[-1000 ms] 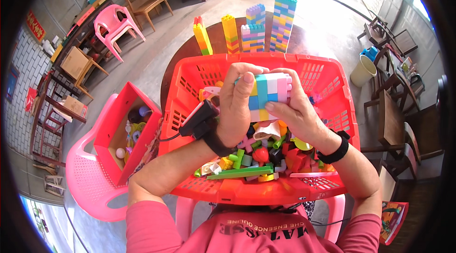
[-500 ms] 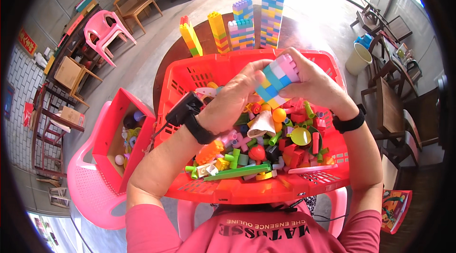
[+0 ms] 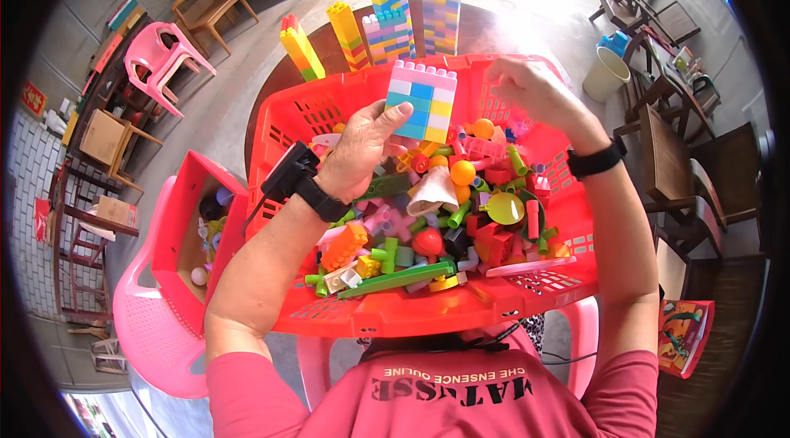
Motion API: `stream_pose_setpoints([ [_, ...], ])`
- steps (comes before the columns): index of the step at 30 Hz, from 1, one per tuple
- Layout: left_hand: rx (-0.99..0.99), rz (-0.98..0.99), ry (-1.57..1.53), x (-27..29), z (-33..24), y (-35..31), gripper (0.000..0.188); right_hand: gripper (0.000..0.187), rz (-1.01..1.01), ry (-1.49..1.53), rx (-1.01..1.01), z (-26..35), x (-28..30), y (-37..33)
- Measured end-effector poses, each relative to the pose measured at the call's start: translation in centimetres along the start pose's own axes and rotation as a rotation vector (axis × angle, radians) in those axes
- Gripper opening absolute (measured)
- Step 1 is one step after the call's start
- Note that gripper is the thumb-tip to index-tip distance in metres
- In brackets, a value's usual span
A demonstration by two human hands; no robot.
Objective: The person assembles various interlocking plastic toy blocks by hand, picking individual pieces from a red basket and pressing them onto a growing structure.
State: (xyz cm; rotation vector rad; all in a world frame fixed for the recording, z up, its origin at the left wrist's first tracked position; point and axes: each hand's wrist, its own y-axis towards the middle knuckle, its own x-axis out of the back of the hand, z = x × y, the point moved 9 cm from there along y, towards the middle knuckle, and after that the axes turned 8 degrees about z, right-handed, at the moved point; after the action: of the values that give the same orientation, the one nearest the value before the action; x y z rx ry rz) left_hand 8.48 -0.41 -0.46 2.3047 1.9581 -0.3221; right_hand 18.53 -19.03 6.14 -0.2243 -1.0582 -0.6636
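My left hand is closed on a flat slab of toy building blocks, its thumb across the slab's left side. The slab has a pink studded top row over blue, teal, white and yellow blocks. It is held upright above the far part of a red plastic basket. My right hand is off the slab, over the basket's far right side, with loosely bent fingers apart and nothing seen in them. Below both hands lie loose toys: a white cone-shaped piece, orange balls and a long green piece.
Behind the basket, on a round brown table, stand block towers, among them a tall blue one and a yellow one. A red box of toys rests on a pink chair at the left. A pale bin stands at the right.
My right hand has let go of the block slab and moved right. My left hand has turned the slab upright, facing me. The whole view has shifted slightly.
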Motion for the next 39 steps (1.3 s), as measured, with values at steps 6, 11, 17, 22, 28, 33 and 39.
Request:
stream_pose_setpoints([
  [6,0.002,0.077,-0.315,-0.6,-1.3,0.3,0.033,0.008,0.113,-0.354,0.017,-2.9,-3.4,-0.1],
  [11,-0.074,0.094,-0.248,-1.0,-2.4,-0.6,0.035,0.008,0.251,-0.512,-0.069,-4.1,-4.5,-0.7],
  [17,0.001,0.033,-0.239,0.1,0.1,-0.7,0.041,0.009,0.248,-0.581,-0.100,-4.6,-6.3,-0.8],
  [22,-0.018,0.097,-0.248,-0.6,-1.0,-1.5,0.038,0.012,0.369,-0.641,-0.191,-5.9,-9.3,-1.4],
  [28,-0.110,0.213,-0.357,-2.4,-1.1,-2.5,0.039,0.015,0.400,-0.685,-0.263,-6.1,-10.0,-2.1],
  [33,-0.154,0.247,-0.356,-2.1,-1.1,-1.9,0.032,0.016,0.554,-0.799,-0.279,-6.4,-10.7,-2.8],
  [39,-0.219,0.209,-0.202,-1.5,-2.1,-1.7,0.033,0.014,0.455,-0.881,-0.251,-6.0,-11.4,-2.9],
])
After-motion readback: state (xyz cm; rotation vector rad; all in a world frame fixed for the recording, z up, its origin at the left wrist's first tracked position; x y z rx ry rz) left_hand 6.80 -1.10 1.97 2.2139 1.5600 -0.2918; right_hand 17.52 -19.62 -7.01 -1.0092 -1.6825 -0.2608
